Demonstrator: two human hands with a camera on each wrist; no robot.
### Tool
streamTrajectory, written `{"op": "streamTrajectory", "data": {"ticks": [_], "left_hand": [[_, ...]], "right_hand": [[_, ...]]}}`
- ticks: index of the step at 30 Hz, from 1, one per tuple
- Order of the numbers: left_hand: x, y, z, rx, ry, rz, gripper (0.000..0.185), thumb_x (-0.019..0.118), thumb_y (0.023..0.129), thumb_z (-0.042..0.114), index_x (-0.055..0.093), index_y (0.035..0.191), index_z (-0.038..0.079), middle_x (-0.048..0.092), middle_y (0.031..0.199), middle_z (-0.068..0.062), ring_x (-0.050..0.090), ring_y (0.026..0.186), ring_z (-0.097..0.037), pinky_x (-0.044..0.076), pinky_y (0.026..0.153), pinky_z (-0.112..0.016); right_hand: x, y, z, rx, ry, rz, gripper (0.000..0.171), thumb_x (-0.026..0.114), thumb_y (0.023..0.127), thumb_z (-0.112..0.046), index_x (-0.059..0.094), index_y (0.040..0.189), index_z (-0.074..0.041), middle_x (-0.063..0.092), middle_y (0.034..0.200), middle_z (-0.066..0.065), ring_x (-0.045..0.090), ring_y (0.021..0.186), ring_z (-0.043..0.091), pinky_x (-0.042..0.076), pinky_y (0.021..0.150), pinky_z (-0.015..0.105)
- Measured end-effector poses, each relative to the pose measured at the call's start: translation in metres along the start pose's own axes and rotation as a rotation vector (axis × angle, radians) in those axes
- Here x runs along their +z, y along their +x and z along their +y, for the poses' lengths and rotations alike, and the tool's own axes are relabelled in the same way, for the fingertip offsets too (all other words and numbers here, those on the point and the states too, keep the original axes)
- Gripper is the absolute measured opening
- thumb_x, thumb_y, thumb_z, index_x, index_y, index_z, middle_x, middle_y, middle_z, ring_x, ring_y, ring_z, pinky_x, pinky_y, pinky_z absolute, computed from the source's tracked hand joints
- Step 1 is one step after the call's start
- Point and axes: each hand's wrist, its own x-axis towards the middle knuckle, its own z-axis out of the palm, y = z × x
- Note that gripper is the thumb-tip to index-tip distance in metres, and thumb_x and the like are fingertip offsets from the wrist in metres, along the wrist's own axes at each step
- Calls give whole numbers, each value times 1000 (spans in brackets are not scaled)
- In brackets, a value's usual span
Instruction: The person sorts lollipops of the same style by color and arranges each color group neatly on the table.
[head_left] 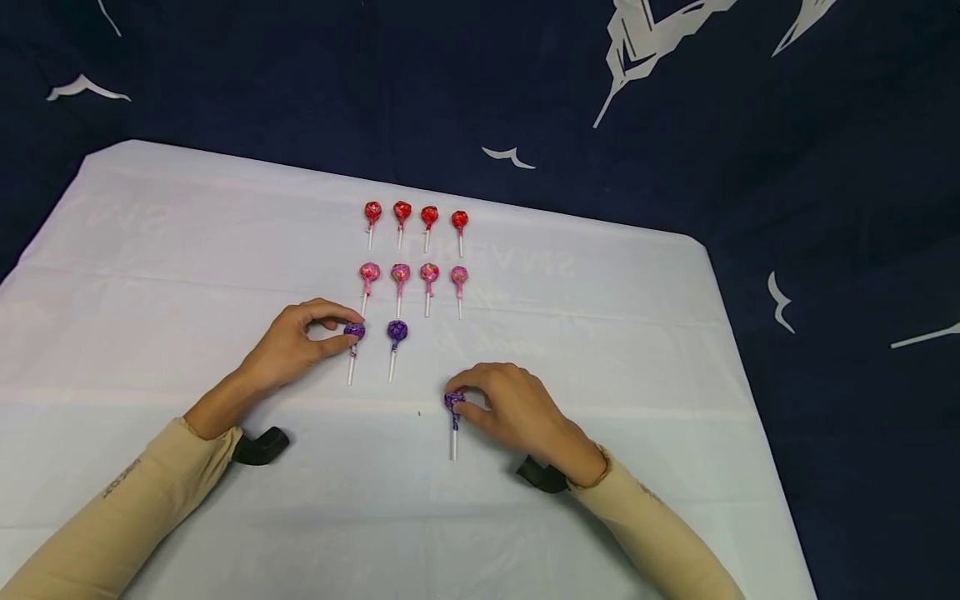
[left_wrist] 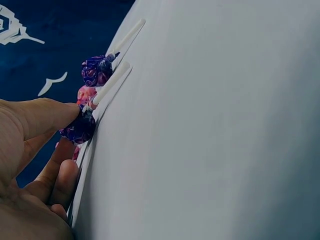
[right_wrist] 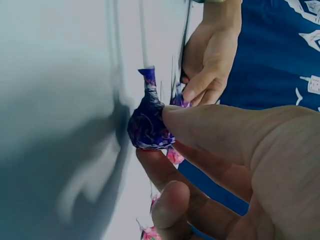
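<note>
On white table (head_left: 600, 333), hands pinching purple lollipops (head_left: 453, 402)

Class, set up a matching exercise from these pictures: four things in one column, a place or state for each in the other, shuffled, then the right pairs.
Things:
1. red lollipops
2. pink lollipops
3. left hand
4. right hand

Places or states:
A. middle row
B. pinches the purple lollipop nearest the person
C. farthest row
D. pinches the leftmost purple lollipop in the third row

Pairs: 1-C, 2-A, 3-D, 4-B
</note>
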Motion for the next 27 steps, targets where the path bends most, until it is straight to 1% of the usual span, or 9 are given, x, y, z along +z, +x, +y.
{"op": "streamTrajectory", "data": {"ticks": [4,7,13,18,20,22,25,27], "left_hand": [[1,0,0,-1,1,2,23,76,90,13,75,112,12,68,118,-6,53,102,-18,39,87,-24],[1,0,0,-4,5,5,22,76,90,14,75,112,12,68,118,-7,52,101,-19,39,87,-24],[0,0,1,-10,3,2,23,76,90,13,74,112,12,67,119,-6,52,102,-18,38,87,-25],[0,0,2,-15,-6,0,23,76,90,13,75,113,12,67,119,-7,52,102,-18,38,88,-25],[0,0,2,-18,-11,4,23,76,90,13,75,113,12,67,119,-7,52,102,-18,38,88,-25],[0,0,3,-21,-15,4,23,76,90,13,75,113,11,67,119,-7,52,102,-18,38,88,-26],[-1,0,4,-19,-17,2,24,76,90,13,75,113,11,68,119,-8,52,102,-19,38,89,-27],[-2,1,3,-12,-14,-3,25,76,90,13,74,114,10,68,120,-9,52,103,-19,38,89,-28]], "right_hand": [[-2,14,4,9,21,24,17,78,88,-18,77,105,-20,75,102,-6,63,80,10,49,68,25],[-3,27,7,15,22,38,16,77,90,-19,77,106,-20,75,103,-5,57,72,10,45,62,25],[-3,51,11,40,9,60,17,75,91,-19,77,108,-20,75,105,-4,56,73,10,45,62,26],[-3,67,10,45,11,78,19,74,92,-19,76,111,-20,74,109,-3,52,67,12,43,59,27],[-3,71,10,50,11,82,20,73,92,-20,76,112,-20,74,111,-3,52,67,13,44,60,28],[-3,75,9,55,5,82,20,73,93,-20,76,113,-20,73,112,-2,56,71,14,46,63,30],[-2,79,8,64,-8,79,20,72,94,-21,75,113,-20,73,114,-2,63,85,14,49,68,32],[-2,81,8,71,-13,75,20,72,94,-21,75,113,-20,73,114,-1,64,89,15,50,69,33]]}}
